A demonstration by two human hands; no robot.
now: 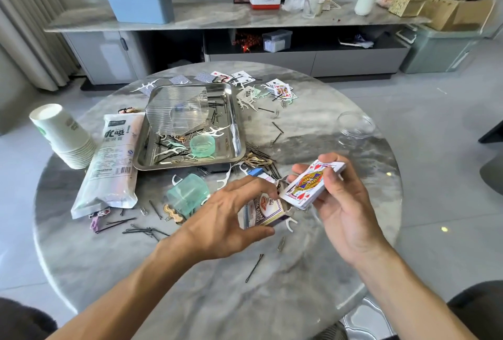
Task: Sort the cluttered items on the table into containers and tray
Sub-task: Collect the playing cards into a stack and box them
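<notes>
The right hand (337,198) grips a deck (313,184) of cards, face up, fingers closed round its edges, just above the near right part of the round marble bench (190,285). The left hand (231,217) curls around an open card box (264,212) resting on the bench, thumb below and fingers over the top; the deck's near corner is at the box's mouth. A steel tray (234,122) sits further back at the centre, holding a clear ribbed container (177,111) tipped on its side, a small green cup (202,145), floss picks and hairpins. A second green container (187,194) lies on the bench just left of the left hand. Far left stand stacked paper cups (64,135), with a white bag (111,163) lying beside them. Hairpins (254,267), clips and floss picks are scattered around the near bench. Loose cards (281,89) lie beyond the tray, and a clear jar (353,127) stands to the right.
</notes>
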